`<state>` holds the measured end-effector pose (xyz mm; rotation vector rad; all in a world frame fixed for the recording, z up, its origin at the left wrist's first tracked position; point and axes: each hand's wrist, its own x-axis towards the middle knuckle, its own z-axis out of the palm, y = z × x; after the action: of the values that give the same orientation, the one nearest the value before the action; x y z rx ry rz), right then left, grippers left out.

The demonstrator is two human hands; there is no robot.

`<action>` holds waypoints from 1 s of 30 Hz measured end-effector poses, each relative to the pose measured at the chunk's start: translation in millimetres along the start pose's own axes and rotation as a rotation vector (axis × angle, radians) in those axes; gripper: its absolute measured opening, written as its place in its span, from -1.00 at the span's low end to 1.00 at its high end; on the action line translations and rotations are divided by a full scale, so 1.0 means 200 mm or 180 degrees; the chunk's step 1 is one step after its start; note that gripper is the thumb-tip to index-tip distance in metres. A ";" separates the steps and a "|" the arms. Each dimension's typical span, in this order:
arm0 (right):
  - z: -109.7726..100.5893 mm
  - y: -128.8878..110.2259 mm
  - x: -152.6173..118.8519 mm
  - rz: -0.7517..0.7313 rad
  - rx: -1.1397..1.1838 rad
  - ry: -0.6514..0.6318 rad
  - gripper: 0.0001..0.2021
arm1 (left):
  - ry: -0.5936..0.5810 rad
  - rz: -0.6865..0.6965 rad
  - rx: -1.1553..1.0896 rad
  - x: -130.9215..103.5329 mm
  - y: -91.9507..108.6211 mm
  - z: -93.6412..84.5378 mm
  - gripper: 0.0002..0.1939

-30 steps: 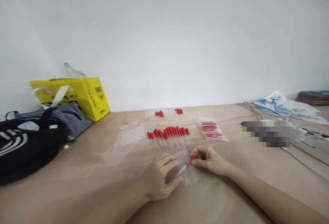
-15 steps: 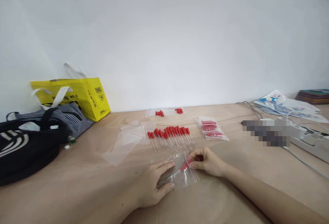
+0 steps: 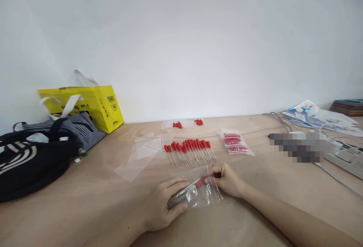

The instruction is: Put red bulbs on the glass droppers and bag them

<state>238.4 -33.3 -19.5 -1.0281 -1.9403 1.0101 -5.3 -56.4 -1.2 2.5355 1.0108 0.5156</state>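
Observation:
A clear zip-lock bag (image 3: 204,198) with a red seal line lies in front of me, its mouth to the right. My left hand (image 3: 164,205) grips its closed left end between thumb and fingers. My right hand (image 3: 230,182) is at the mouth, fingertips pinched on the red rubber bulb of a dropper (image 3: 200,182). The dropper's bulb and part of its tube show inside the bag; the tip is hard to make out. Just beyond, a row of glass droppers (image 3: 195,152) with red bulbs lies side by side, bulbs pointing away from me.
Flat zip-lock bags (image 3: 136,160) lie left of the row. Filled bags (image 3: 235,143) are stacked on the right, and more red bulbs (image 3: 177,125) lie at the back. Left stand a yellow bag (image 3: 104,107) and a black bag (image 3: 36,175); right, a power strip (image 3: 348,160) with cables.
My right fingers have moved slightly left with the dropper, which sits deeper in the bag. The view has shifted a little.

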 end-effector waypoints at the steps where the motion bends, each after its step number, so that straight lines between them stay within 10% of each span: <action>1: 0.00 0.00 0.00 0.0007 -0.0027 -0.0009 -0.78 | -0.0061 -0.0014 0.0001 -0.02 -0.01 -0.01 -0.57; 7: -0.12 0.02 0.03 0.0196 0.0075 -0.0418 -0.80 | -0.0002 -0.0155 0.0186 -0.06 0.00 -0.01 -0.60; 15: -0.31 0.15 0.36 0.1184 -0.0843 0.1335 -0.87 | -0.0076 -0.0088 0.0185 -0.06 0.02 -0.02 -0.59; 23: -0.23 0.23 0.51 0.1429 -0.1051 0.1696 -0.88 | -0.0442 -0.0060 0.0180 -0.05 0.02 -0.05 -0.57; 30: -0.27 0.15 0.35 0.1010 -0.0599 0.2019 -0.83 | -0.0422 -0.0102 0.0192 -0.05 0.02 -0.05 -0.57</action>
<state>264.3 55.5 -6.8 -1.5746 -1.3871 0.5582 -13.8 -64.0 8.0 2.5632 1.0310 0.3077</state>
